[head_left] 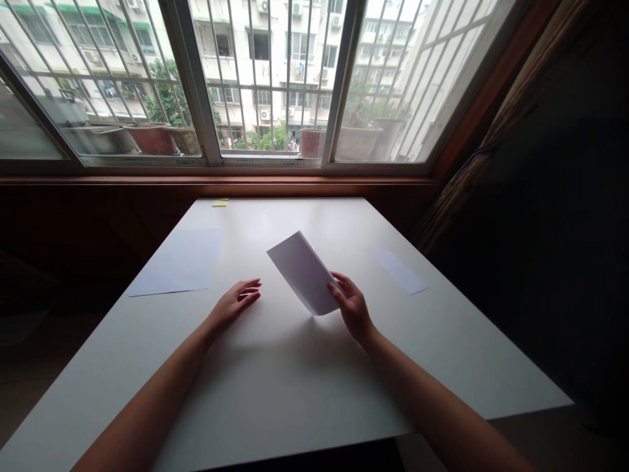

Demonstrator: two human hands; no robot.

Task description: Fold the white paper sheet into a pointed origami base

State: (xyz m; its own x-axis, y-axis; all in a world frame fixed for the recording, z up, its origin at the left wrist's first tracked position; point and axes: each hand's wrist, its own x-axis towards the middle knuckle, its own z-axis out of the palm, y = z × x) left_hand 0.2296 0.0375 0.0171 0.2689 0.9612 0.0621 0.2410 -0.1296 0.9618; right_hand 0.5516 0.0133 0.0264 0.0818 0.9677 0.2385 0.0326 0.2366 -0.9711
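Note:
My right hand (352, 305) grips the near edge of a folded white sheet of paper (304, 270) and holds it tilted up above the white table (295, 367). The sheet's far corner points toward the window. My left hand (236, 303) rests on the table to the left of the sheet, fingers stretched out and slightly apart, holding nothing and a short gap away from the paper.
A flat white sheet (179, 262) lies on the table's left side. A narrow paper strip (398, 269) lies on the right. A small yellow piece (219, 203) sits at the far edge. Behind is a barred window (265, 78); a dark curtain (491, 144) hangs at right.

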